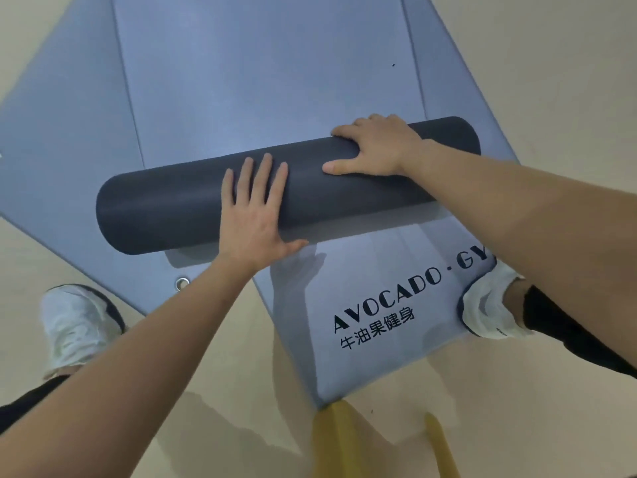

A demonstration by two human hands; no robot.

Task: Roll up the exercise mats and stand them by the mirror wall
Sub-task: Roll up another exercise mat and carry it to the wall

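The fingers (pixel 262 177) of your left hand (pixel 253 222) lie straight and a little spread, pressed flat against the near face of the roll (pixel 165 208). They grip nothing. The palm sits at the roll's lower edge and the thumb points off to the right. On your right hand (pixel 374 148) the fingers (pixel 348 131) bend over the crest of the roll and down its far side. The thumb stretches along the near side toward your left hand, so this hand clasps the roll from above.

The roll lies crosswise on the mat (pixel 269 81), slanted, with its left end nearer you and its right end farther off. Your left hand is about at its middle and your right hand is toward the right end. Both ends stick out past your hands, the left one by a good deal.

The roll is dark charcoal outside, matte and smooth, with rounded ends. The part of the mat not yet rolled is blue-grey, lightly textured, and runs away from you.

A printed mat (pixel 379 357) reaches out from under the roll toward you, marked in black "AVOCADO · GY" above a line of Chinese characters. Your right shoe (pixel 489 305) stands on its edge. A third mat (pixel 62 160) lies at an angle on the left, with a metal eyelet (pixel 182 283) near its corner. Your left shoe (pixel 76 326) is on the beige floor (pixel 551 63). Something yellow (pixel 339 439) shows at the bottom, too blurred to tell what it is.
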